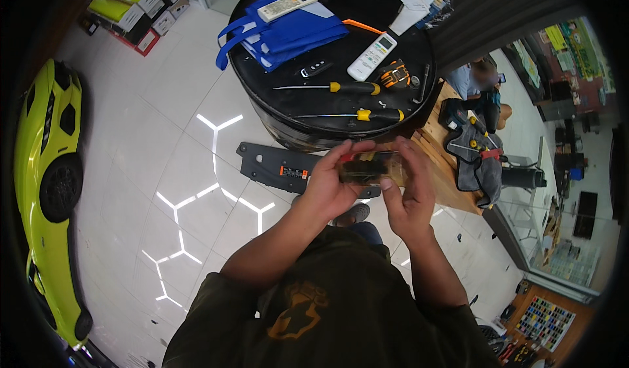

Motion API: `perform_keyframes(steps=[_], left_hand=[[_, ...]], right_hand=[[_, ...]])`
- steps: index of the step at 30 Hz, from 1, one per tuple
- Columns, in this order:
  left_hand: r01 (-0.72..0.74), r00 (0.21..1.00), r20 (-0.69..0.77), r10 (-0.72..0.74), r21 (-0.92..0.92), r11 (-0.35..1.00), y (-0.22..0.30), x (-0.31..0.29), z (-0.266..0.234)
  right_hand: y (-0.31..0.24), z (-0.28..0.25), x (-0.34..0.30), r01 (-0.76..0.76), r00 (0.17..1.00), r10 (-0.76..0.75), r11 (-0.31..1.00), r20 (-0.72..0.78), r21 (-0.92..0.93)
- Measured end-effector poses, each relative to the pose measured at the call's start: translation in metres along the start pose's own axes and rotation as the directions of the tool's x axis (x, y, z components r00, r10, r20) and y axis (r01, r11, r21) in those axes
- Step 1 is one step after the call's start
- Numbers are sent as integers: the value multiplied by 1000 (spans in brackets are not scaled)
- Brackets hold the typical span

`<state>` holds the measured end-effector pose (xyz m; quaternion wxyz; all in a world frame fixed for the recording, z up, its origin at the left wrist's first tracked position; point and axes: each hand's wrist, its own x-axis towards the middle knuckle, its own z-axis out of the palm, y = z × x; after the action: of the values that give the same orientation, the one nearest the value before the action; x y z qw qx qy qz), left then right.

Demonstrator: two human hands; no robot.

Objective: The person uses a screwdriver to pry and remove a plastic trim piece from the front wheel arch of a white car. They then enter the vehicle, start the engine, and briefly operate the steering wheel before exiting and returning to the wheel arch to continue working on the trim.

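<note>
Between my two hands is a small clear plastic box (370, 168) with dark contents that I cannot make out. My left hand (327, 183) grips its left end, and my right hand (411, 191) wraps round the right end. Beyond and below them lies a black plastic panel (265, 165) with an orange label, partly hidden by my left hand. Two screwdrivers with black and yellow handles, the nearer one (381, 114) and the farther one (354, 88), rest on the round black drum (262, 112) ahead. Beside them are an orange and black tape measure (395, 74) and a white remote control (372, 57).
A folded blue bag (298, 37) with another remote control (287, 6) on it covers the drum's far left. To the right, a wooden bench (452, 171) carries a cordless drill (486, 109) and a grey cloth (466, 165). A yellow-green car (46, 217) stands far left.
</note>
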<state>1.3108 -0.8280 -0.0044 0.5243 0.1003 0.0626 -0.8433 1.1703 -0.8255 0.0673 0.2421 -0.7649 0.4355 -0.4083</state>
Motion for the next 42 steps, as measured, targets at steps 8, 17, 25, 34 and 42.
perform_keyframes(steps=[8,17,25,34,42], left_hand=[[103,994,35,-99,-126,987,-3,-8,11],[210,966,196,-169,-210,955,-4,-23,7],[203,960,235,-156,-197,959,-3,-27,6],[85,992,111,-62,-209,974,-2,-20,-5],[23,996,-77,-40,-204,979,-1,-11,-32]], right_hand=[[7,-31,-8,-207,952,265,925,-151,320],[18,-48,-13,-222,865,468,682,-183,696],[20,-45,-26,-264,826,553,548,-108,793],[25,-23,-46,-365,852,492,803,-178,472],[17,-6,-54,-389,901,430,862,-63,323]])
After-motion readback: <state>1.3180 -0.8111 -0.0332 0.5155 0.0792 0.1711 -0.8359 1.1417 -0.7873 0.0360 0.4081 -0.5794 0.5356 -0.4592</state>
